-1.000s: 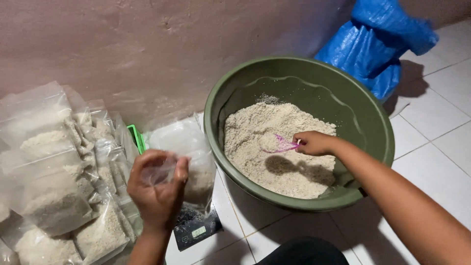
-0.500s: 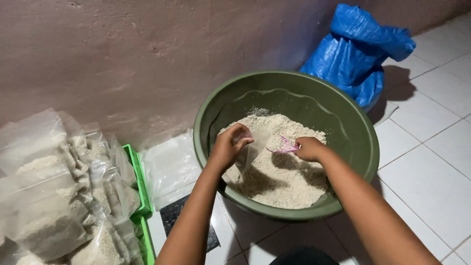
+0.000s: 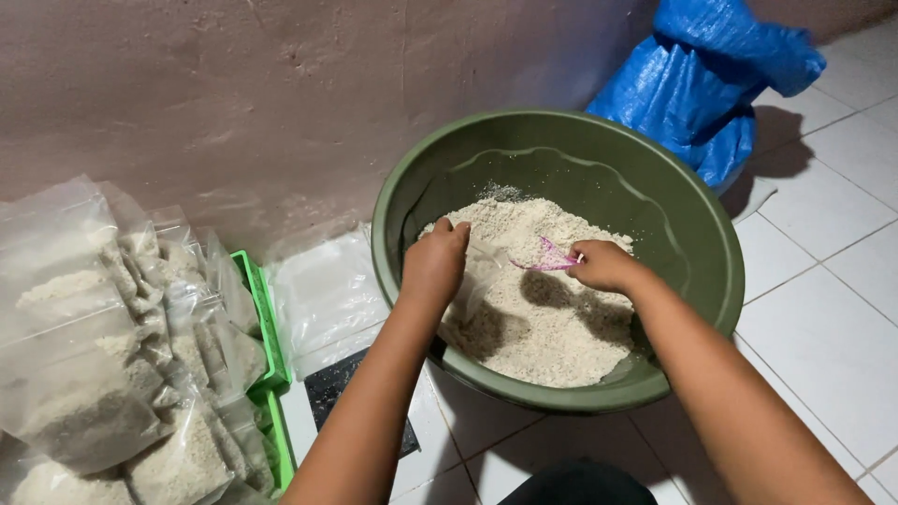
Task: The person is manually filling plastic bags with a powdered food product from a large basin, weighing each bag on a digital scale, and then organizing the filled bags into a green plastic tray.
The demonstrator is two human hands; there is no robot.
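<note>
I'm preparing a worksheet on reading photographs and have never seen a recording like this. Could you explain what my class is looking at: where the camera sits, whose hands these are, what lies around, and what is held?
There is no machine here. The camera is worn on a person's head and looks down, so both bare arms reaching in from below belong to that person. On the tiled floor by a wall stands a big green basin holding pale, coarse grain. The left hand holds a clear plastic bag over the grain. The right hand grips a small pink scoop with its fingers, pointing toward the bag. At left, filled clear bags are stacked against a green crate. A blue sack sits behind the basin.
</note>
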